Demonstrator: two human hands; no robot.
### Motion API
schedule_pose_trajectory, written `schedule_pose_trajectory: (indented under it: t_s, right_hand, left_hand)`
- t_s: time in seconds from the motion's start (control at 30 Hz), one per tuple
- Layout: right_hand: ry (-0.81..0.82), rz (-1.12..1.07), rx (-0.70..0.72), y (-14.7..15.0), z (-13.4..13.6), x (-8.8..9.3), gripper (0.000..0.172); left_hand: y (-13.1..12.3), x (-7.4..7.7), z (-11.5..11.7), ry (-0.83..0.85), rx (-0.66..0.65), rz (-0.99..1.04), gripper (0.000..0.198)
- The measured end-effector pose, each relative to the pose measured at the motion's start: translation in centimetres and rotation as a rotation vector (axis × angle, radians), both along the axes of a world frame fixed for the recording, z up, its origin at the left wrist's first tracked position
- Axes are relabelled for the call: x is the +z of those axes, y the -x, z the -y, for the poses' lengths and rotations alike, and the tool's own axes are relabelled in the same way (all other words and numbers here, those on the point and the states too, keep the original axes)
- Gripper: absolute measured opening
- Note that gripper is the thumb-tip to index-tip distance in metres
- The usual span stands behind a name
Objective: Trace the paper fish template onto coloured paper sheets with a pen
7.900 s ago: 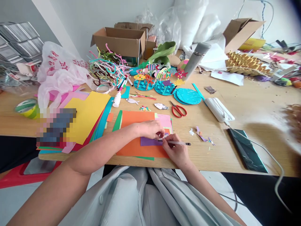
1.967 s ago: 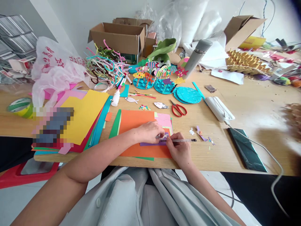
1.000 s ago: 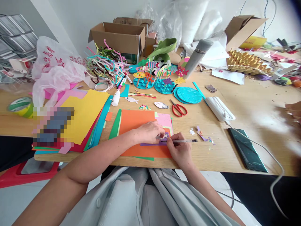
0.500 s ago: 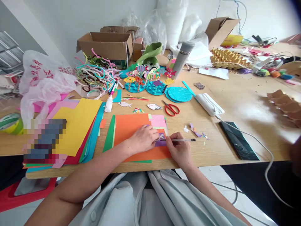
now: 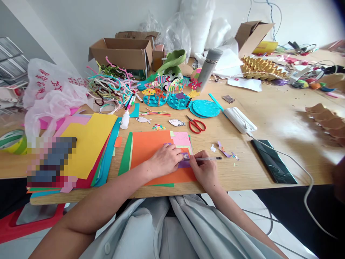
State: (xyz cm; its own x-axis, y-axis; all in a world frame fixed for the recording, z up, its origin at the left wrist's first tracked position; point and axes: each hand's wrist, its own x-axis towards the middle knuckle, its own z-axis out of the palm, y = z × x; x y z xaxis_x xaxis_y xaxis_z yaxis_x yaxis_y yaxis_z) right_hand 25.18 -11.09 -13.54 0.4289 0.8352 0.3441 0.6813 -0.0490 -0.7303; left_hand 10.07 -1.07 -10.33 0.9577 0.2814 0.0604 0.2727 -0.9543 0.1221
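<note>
My right hand (image 5: pixel 205 172) pinches a slim pen (image 5: pixel 211 158) with a clear barrel and a dark end. It lies almost level, its tip side toward a small white patterned cutout (image 5: pixel 185 156) on purple paper (image 5: pixel 184 164). From the left, my left hand (image 5: pixel 166 159) presses its curled fingertips on the cutout and the purple paper, partly covering both. Beneath them is a stack of coloured sheets with an orange sheet (image 5: pixel 151 147) on top and a pink piece (image 5: pixel 182 139) at its far corner. The pen's point is too small to make out.
Beyond the stack lie red-handled scissors (image 5: pixel 197 125), fish cutouts (image 5: pixel 176 122), a glue bottle (image 5: pixel 124 120) and blue discs (image 5: pixel 206 108). Coloured paper (image 5: pixel 88 144) is piled left. A phone (image 5: pixel 273 160), power strip (image 5: pixel 240 119) and cable are right. A grey flask (image 5: pixel 208 68) stands behind.
My right hand has shifted slightly left, and the pen's rear end has swung a little up and left. My left hand stays almost where it was.
</note>
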Motion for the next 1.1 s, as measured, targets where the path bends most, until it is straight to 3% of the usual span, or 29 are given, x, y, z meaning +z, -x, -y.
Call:
schedule_pose_trajectory:
  t_s: [0.3, 0.57, 1.1]
  right_hand:
    - [0.024, -0.009, -0.048, -0.3, -0.1, -0.3, 0.026]
    - [0.019, -0.007, -0.051, -0.3, -0.1, -0.5, 0.024]
    - [0.043, -0.009, -0.114, -0.2, 0.0, -0.2, 0.025]
  left_hand:
    - [-0.3, -0.4, 0.3, -0.053, -0.067, 0.009, 0.023]
    - [-0.3, -1.6, 0.4, -0.084, -0.134, 0.049, 0.019]
    - [-0.3, -2.1, 0.7, -0.055, -0.122, 0.107, 0.016]
